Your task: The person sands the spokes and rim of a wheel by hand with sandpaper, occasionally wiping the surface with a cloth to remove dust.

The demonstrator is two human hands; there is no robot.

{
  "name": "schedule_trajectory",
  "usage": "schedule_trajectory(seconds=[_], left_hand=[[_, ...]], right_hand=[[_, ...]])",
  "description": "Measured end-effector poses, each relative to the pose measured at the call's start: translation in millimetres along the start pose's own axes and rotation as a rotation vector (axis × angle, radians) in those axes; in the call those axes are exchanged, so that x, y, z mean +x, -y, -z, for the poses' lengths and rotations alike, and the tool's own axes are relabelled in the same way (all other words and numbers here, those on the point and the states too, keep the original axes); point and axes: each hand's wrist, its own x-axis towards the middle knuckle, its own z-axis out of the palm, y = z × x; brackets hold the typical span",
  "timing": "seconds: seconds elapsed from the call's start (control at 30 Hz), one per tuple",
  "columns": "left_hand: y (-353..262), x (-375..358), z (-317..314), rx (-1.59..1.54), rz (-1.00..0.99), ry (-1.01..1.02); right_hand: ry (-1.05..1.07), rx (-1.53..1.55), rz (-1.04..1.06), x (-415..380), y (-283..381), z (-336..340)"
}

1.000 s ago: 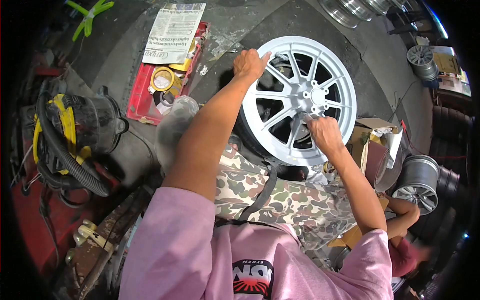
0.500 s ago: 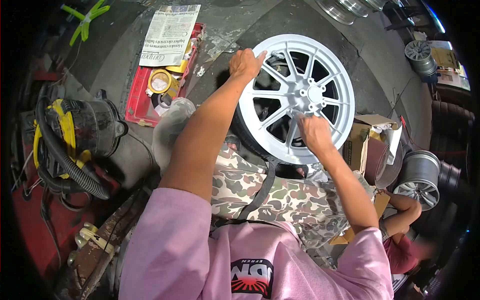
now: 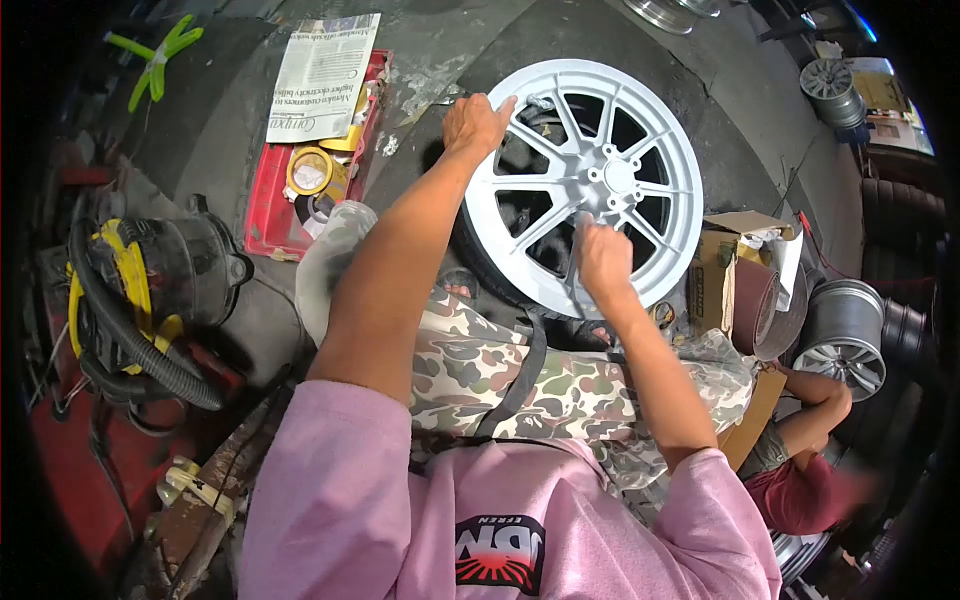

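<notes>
A white multi-spoke car wheel rim (image 3: pixel 548 184) stands tilted in front of my legs, with black showing behind its spokes. My left hand (image 3: pixel 475 125) is closed over the rim's upper left edge, thumb on the white face. Just below the hub, my right hand (image 3: pixel 605 258) is closed with its fingertips pressed against the base of a spoke. Whatever may be inside those right fingers is hidden.
Left of the wheel lies a red tray (image 3: pixel 262 215) with masking tape (image 3: pixel 309 171) and a newspaper (image 3: pixel 322 75). A black-and-yellow shop vacuum (image 3: pixel 165 270) stands farther left. To the right are a cardboard box (image 3: pixel 715 270), silver rims (image 3: pixel 842 325) and another person (image 3: pixel 800 480).
My right hand has shifted slightly left along the spokes below the hub. My left hand keeps its place on the rim's edge. The whole view has moved a little.
</notes>
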Motion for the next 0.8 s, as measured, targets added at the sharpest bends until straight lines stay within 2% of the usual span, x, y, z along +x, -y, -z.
schedule_trajectory(seconds=[0.03, 0.23, 0.3, 0.37, 0.43, 0.5, 0.57, 0.6, 0.67, 0.73, 0.77, 0.8], left_hand=[[-0.8, 0.9, 0.1, -0.005, 0.020, 0.004], [2.1, 2.9, -4.6, 0.004, 0.025, -0.026], [1.4, 1.7, -5.5, 0.001, 0.039, -0.025], [-0.5, -1.2, -1.7, 0.017, 0.019, -0.010], [-1.0, -1.8, -1.8, 0.020, 0.010, -0.016], [-2.8, -2.5, -1.5, 0.031, 0.041, -0.045], [-4.5, 0.4, -0.7, 0.036, 0.047, -0.050], [-2.8, 0.3, -3.5, 0.041, 0.070, -0.042], [1.1, 1.6, -6.2, 0.040, 0.048, -0.016], [-1.0, 1.6, -4.8, 0.040, 0.047, -0.017], [-0.2, 0.4, -5.1, 0.049, 0.041, -0.011], [-0.6, 0.7, -5.4, 0.074, 0.047, -0.033]], right_hand=[[0.065, -0.054, -0.066, 3.4, 7.2, -3.1], [0.060, 0.122, -0.245, -14.2, 22.8, 10.9], [0.278, 0.304, -0.241, -24.3, 21.3, 23.4], [0.246, 0.297, -0.287, -22.0, 25.1, 34.7], [0.052, 0.248, -0.307, -5.2, 19.9, 28.5], [0.042, 0.215, -0.291, -6.5, 13.9, 6.7], [0.047, 0.103, -0.092, -24.3, 12.6, -10.9], [0.124, 0.089, -0.057, -29.0, 11.9, -6.2], [0.097, 0.145, -0.069, -36.6, 10.8, 0.9], [-0.024, 0.196, -0.064, -28.2, 9.1, 9.7], [-0.026, 0.202, -0.075, -21.4, 7.4, 1.2], [0.067, 0.149, -0.109, -12.7, 3.9, -10.5]])
